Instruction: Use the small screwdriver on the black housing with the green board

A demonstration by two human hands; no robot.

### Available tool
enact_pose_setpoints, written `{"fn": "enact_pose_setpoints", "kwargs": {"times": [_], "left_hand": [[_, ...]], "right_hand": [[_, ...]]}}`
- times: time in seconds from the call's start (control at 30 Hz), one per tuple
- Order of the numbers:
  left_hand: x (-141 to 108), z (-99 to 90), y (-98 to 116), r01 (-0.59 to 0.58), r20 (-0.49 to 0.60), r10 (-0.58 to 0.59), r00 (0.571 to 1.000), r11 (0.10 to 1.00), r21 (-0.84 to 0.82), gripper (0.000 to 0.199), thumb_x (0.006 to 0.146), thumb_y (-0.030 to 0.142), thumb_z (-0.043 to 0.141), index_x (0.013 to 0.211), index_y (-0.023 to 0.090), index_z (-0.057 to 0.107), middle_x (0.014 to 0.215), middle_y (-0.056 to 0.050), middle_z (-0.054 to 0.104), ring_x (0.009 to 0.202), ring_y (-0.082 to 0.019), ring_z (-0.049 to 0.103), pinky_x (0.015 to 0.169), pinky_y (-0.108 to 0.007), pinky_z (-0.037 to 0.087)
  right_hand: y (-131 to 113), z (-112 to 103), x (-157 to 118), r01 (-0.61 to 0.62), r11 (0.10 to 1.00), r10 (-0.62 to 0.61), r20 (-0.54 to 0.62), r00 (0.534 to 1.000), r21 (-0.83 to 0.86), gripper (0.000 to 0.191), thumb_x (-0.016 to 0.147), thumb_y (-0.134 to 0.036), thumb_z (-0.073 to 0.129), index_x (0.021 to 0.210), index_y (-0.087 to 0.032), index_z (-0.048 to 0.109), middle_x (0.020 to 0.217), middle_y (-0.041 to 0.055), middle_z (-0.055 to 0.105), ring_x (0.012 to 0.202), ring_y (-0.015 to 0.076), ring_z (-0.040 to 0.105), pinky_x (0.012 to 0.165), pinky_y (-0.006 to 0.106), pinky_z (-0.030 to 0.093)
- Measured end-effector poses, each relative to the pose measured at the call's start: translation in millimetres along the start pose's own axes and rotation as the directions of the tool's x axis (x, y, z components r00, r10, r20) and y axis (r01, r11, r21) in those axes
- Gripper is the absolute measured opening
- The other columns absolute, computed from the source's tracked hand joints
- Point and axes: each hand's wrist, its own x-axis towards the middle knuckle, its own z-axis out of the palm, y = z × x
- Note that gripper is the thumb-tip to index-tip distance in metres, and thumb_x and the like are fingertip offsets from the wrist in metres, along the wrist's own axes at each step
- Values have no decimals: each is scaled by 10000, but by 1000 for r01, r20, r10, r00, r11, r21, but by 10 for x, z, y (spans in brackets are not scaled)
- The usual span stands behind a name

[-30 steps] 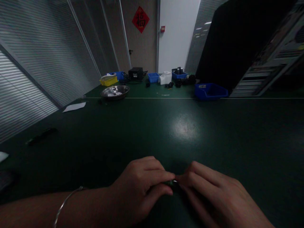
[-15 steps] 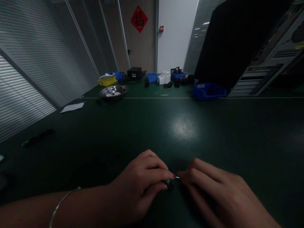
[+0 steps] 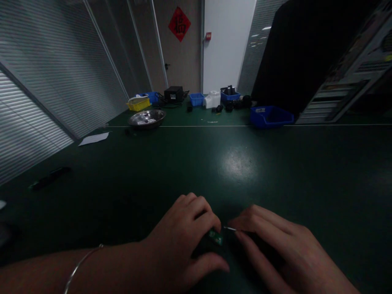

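Note:
My left hand point(image 3: 186, 232) rests low in the middle, its fingers curled over a small green circuit board point(image 3: 216, 237). The thumb stands apart from the fingers, below the board. Much of the board, and any dark part under it, is covered or lost in shadow. To its right, my right hand point(image 3: 275, 239) is closed in a pinch on a thin metal rod point(image 3: 230, 228). The rod's tip points left, close to the left index finger and the board. Its other end is hidden inside the hand.
A dark green table point(image 3: 171, 163) spreads out ahead. On it are a steel bowl point(image 3: 147, 119), a paper sheet point(image 3: 93, 139), a dark elongated part point(image 3: 50, 178) and a blue bin point(image 3: 271, 117). Farther back stand a yellow basket point(image 3: 139, 104), a black box point(image 3: 173, 94) and a white housing point(image 3: 212, 99).
My left thumb has swung down and away from the fingers, and the index finger has drawn back. More of the green board and of the metal rod now shows. My right hand has barely moved.

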Motion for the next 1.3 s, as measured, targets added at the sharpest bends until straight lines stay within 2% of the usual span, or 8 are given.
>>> {"fn": "enact_pose_setpoints", "kwargs": {"times": [0.1,0.27,0.37,0.5,0.67,0.9,1.17,1.3], "left_hand": [[-3,-4,8,-5,3,5,1000,1000,3,138,828,188,641,959,168,604,993,-69,597,904,-232,519,805,-397,419],[-29,-11,-4,-30,-25,29,999,998,-49,196,807,99,567,991,168,576,1015,-67,593,936,-224,519,838,-386,422],[-50,2,-43,26,-37,-31,999,991,-129,235,801,71,537,1008,180,553,961,-42,603,859,-194,546,773,-343,447],[-44,-9,-85,105,-62,-123,990,966,-236,193,842,125,575,1015,210,566,886,0,606,764,-156,570,678,-283,450],[1,-59,-79,14,-103,-49,993,947,-320,140,869,152,610,1001,197,630,917,-19,595,829,-160,585,731,-286,470],[-39,-40,-67,102,-41,-126,991,922,-373,160,895,154,538,1046,208,533,983,-37,637,857,-186,606,757,-329,498],[-39,-67,-54,86,0,-90,996,955,-283,165,919,198,531,1075,231,575,952,-19,634,859,-185,587,758,-316,465],[-38,-74,-47,-24,44,34,998,980,-200,102,928,234,556,999,225,630,913,-17,643,862,-189,564,814,-336,432]], "right_hand": [[-2,9,9,3,1000,-3,11,1000,-1,227,918,-110,454,981,-250,621,852,24,663,729,182,685,616,308,588],[-20,-22,27,-17,999,16,35,999,39,251,926,-97,442,1019,-263,605,890,19,659,759,171,686,641,294,591],[-29,-46,35,22,997,-21,-21,1000,74,249,908,-77,459,1008,-270,582,876,4,653,757,150,682,645,252,586],[-29,-55,13,36,994,-23,-122,992,104,263,888,-66,482,1026,-286,524,881,-17,641,752,132,669,644,218,570],[-19,-50,2,1,993,9,-86,996,114,200,908,-74,470,936,-263,526,847,-11,627,719,135,652,615,227,549],[-12,-68,24,-24,995,30,-67,997,94,167,919,-93,461,911,-244,532,837,5,631,712,148,649,609,248,540],[-3,-74,-10,-30,994,34,-36,999,101,157,924,-109,457,908,-240,543,835,4,624,713,151,634,602,258,529],[0,-67,5,-49,993,51,-14,999,109,176,932,-103,450,932,-242,559,858,7,634,743,154,640,625,267,528]]}}
